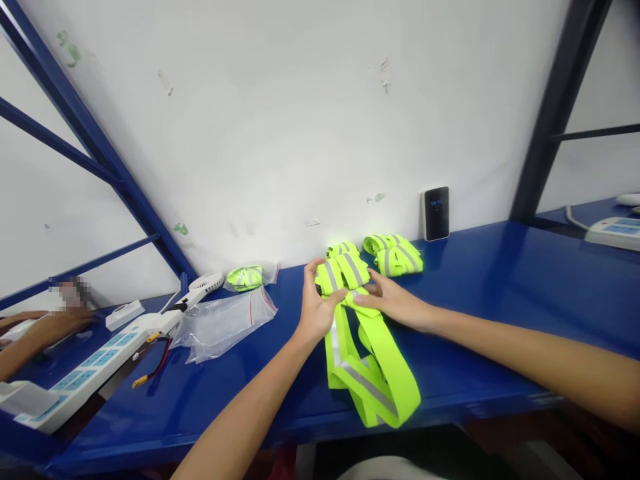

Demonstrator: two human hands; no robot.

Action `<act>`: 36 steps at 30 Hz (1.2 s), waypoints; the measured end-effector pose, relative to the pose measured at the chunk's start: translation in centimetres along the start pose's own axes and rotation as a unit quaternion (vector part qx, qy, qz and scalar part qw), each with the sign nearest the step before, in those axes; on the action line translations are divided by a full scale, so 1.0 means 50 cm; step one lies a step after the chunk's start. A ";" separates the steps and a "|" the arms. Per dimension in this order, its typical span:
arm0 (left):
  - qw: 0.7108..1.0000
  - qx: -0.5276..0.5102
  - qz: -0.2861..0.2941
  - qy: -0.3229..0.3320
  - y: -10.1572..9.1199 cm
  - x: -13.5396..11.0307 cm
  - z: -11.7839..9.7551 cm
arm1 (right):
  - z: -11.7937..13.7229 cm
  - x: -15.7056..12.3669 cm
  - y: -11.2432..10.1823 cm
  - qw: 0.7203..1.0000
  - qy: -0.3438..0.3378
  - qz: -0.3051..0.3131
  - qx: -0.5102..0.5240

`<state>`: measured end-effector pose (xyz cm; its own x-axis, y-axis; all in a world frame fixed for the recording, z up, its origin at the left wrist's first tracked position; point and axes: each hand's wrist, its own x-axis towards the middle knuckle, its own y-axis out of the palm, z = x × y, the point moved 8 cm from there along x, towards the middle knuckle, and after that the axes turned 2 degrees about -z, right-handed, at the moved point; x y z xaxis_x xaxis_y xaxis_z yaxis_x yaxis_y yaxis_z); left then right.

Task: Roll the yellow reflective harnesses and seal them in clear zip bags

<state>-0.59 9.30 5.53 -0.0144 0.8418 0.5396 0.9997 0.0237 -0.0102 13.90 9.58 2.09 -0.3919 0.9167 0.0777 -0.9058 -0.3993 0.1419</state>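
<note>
My left hand (315, 310) and my right hand (390, 301) both grip the top of a neon yellow reflective vest (373, 380), gathered into folds with grey reflective strips showing. Its long straps hang in loops on the blue shelf (240, 407) toward me. Just behind my hands lies a folded stack of the same vest material (394, 255). Another neon vest sealed in a clear plastic bag (245, 277) sits further left.
An empty clear zip bag (223, 327) lies left of my hands. Further left are a white power strip (95, 367), a small white fan (206, 283) and a wire with yellow connectors (155, 360). A co-worker's hand (63, 325) is at far left. A black device (436, 213) stands against the wall.
</note>
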 end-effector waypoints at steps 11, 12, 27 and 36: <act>0.965 -0.155 0.065 -0.201 0.025 -0.007 0.044 | 0.017 0.010 -0.023 0.998 -0.014 0.063 -0.001; 0.964 -0.153 0.077 -0.202 0.028 -0.008 0.046 | 0.018 0.009 -0.023 0.998 -0.030 0.059 -0.023; 0.959 -0.189 0.082 -0.192 0.052 -0.023 0.065 | 0.052 -0.013 -0.018 0.974 -0.137 0.004 -0.178; 0.944 -0.176 0.085 -0.267 0.072 -0.044 0.085 | 0.048 -0.008 -0.027 0.967 -0.137 -0.025 -0.211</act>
<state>2.96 9.85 0.72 0.2329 0.9711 0.0529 0.9322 -0.2384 0.2723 15.66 9.72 4.24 -0.3410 0.8729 0.3489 -0.9303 -0.2599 -0.2590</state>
